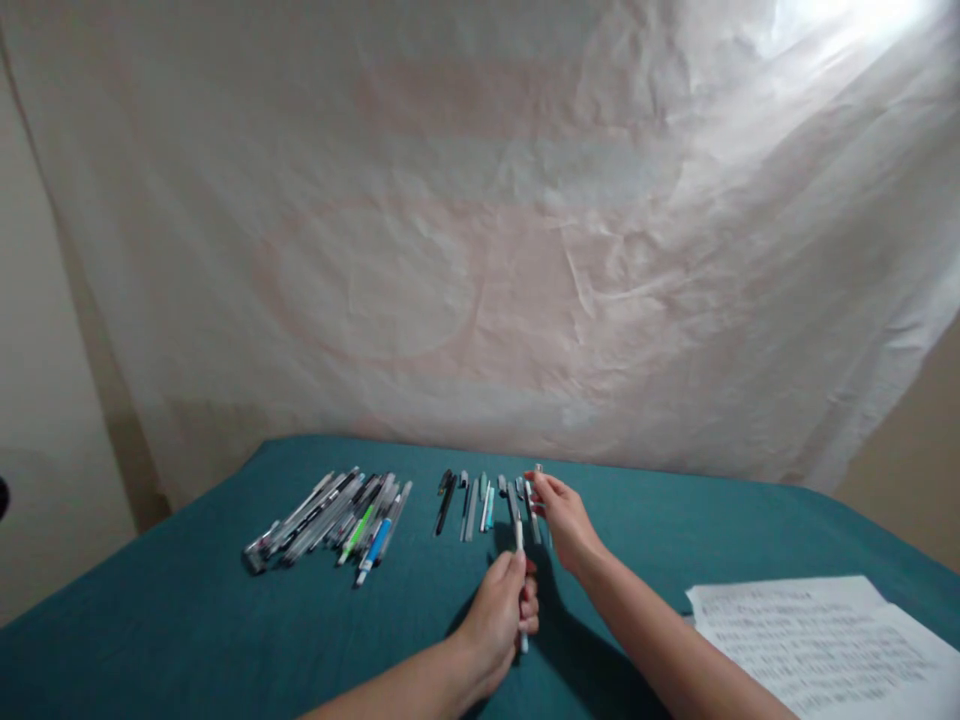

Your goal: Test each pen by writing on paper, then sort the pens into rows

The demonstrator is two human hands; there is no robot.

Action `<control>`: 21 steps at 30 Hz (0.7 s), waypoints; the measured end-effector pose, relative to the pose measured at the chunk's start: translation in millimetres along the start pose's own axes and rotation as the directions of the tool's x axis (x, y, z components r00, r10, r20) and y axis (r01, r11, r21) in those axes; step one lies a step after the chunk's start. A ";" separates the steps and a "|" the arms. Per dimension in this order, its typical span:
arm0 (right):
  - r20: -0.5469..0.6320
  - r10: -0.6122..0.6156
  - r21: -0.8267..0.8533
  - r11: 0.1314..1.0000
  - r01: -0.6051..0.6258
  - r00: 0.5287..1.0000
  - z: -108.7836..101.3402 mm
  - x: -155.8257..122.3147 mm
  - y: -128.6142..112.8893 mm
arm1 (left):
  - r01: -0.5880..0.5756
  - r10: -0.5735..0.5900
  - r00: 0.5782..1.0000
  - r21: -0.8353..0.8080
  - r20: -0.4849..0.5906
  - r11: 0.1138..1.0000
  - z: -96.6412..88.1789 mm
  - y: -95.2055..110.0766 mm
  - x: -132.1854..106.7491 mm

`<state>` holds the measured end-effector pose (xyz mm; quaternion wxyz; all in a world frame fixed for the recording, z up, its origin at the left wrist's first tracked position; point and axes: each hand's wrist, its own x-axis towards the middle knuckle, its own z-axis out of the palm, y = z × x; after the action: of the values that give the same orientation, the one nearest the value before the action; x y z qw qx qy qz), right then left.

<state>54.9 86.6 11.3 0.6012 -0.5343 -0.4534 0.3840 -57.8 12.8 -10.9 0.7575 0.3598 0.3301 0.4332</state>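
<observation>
My left hand point(501, 620) is closed around a white pen point(519, 540) that points away from me, near the middle of the teal table point(187, 620). My right hand point(564, 515) reaches just beyond it with its fingers pinched on a small pen cap point(538, 469). That hand hovers over the right end of a short row of pens and caps point(474, 500) laid side by side. A bigger pile of pens point(330, 520), with blue and green ones among them, lies to the left.
Printed white paper sheets point(817, 640) lie at the table's near right. A crumpled white cloth backdrop point(480, 250) hangs behind the table's far edge. A beige wall point(45, 400) stands at the left.
</observation>
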 end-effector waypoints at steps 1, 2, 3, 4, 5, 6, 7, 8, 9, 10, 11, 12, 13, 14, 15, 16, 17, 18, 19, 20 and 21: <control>-0.013 -0.010 -0.041 0.999 0.010 1.000 -9.9 10.8 1.7 | 0.001 -0.001 1.000 -0.004 0.004 1.000 0.0 0.5 -0.3; -0.021 -0.015 -0.072 0.997 0.014 1.000 -20.3 21.1 3.9 | 0.002 -0.002 1.000 -0.007 0.009 1.000 0.0 1.1 -0.6; -0.029 -0.022 -0.109 0.994 0.019 0.999 -30.9 30.6 6.7 | 0.005 -0.005 1.000 -0.008 0.012 1.000 0.0 1.6 -0.7; -0.040 -0.031 -0.151 0.988 0.024 0.999 -41.2 38.9 10.1 | 0.008 -0.008 1.000 -0.007 0.014 1.000 0.0 2.1 -0.8; -0.050 -0.041 -0.198 0.980 0.031 0.998 -50.7 45.8 14.1 | 0.012 -0.012 1.000 -0.006 0.016 1.000 -0.1 2.3 -0.7; -0.058 -0.055 -0.249 0.968 0.039 0.997 -59.1 51.5 18.7 | 0.015 -0.015 1.000 -0.005 0.017 1.000 -0.4 2.4 -0.6; -0.065 -0.070 -0.301 0.952 0.047 0.995 -66.2 55.8 23.6 | 0.019 -0.019 1.000 -0.005 0.020 1.000 -0.7 2.3 -0.4; -0.070 -0.084 -0.355 0.933 0.054 0.994 -71.8 59.0 28.8 | 0.022 -0.022 1.000 -0.004 0.022 1.000 -1.1 2.1 -0.3; -0.073 -0.098 -0.408 0.911 0.060 0.993 -76.0 61.1 33.8 | 0.024 -0.023 0.999 -0.003 0.023 1.000 -1.5 1.8 -0.1; -0.074 -0.112 -0.460 0.886 0.066 0.991 -78.7 62.5 38.5 | 0.025 -0.025 0.999 -0.001 0.026 1.000 -1.8 1.4 0.1; -0.074 -0.126 -0.508 0.859 0.072 0.989 -80.1 63.2 42.6 | 0.026 -0.026 0.999 0.002 0.029 1.000 -2.1 1.1 0.3; -0.073 -0.142 -0.551 0.831 0.078 0.987 -80.5 63.6 45.9 | 0.027 -0.027 0.999 0.005 0.032 1.000 -2.2 0.9 0.5; -0.071 -0.158 -0.591 0.802 0.086 0.985 -80.1 63.6 48.5 | 0.028 -0.029 0.999 0.007 0.035 1.000 -2.3 0.7 0.7; -0.069 -0.173 -0.626 0.774 0.093 0.983 -79.2 63.5 50.2 | 0.030 -0.031 0.999 0.009 0.037 1.000 -2.3 0.7 0.8; -0.065 -0.187 -0.657 0.747 0.099 0.980 -78.0 63.3 51.4 | 0.032 -0.032 0.999 0.011 0.038 0.999 -2.3 0.8 1.0; -0.059 -0.197 -0.684 0.722 0.104 0.979 -76.7 63.1 52.1 | 0.033 -0.034 0.999 0.013 0.037 0.999 -2.3 0.9 1.1; -0.053 -0.205 -0.708 0.698 0.108 0.977 -75.5 63.0 52.6 | 0.035 -0.035 0.999 0.015 0.037 0.999 -2.3 1.2 1.3; -0.047 -0.211 -0.728 0.677 0.111 0.976 -74.5 62.8 52.9 | 0.036 -0.037 0.999 0.017 0.038 0.999 -2.2 1.4 1.4; -0.042 -0.215 -0.745 0.657 0.113 0.976 -73.6 62.7 53.2 | 0.037 -0.037 0.998 0.018 0.040 0.999 -2.2 1.8 1.4; -0.037 -0.219 -0.759 0.641 0.115 0.975 -73.0 62.6 53.6 | 0.038 -0.038 0.998 0.018 0.043 0.999 -2.1 2.1 1.3; -0.032 -0.222 -0.771 0.626 0.117 0.974 -72.6 62.7 54.1 | 0.038 -0.039 0.998 0.017 0.047 0.999 -1.8 2.5 1.2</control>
<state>144.0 131.8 -35.1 0.3797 -0.7155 -0.5830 0.0641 -59.9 15.3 -10.0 0.7704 0.3695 0.3226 0.4073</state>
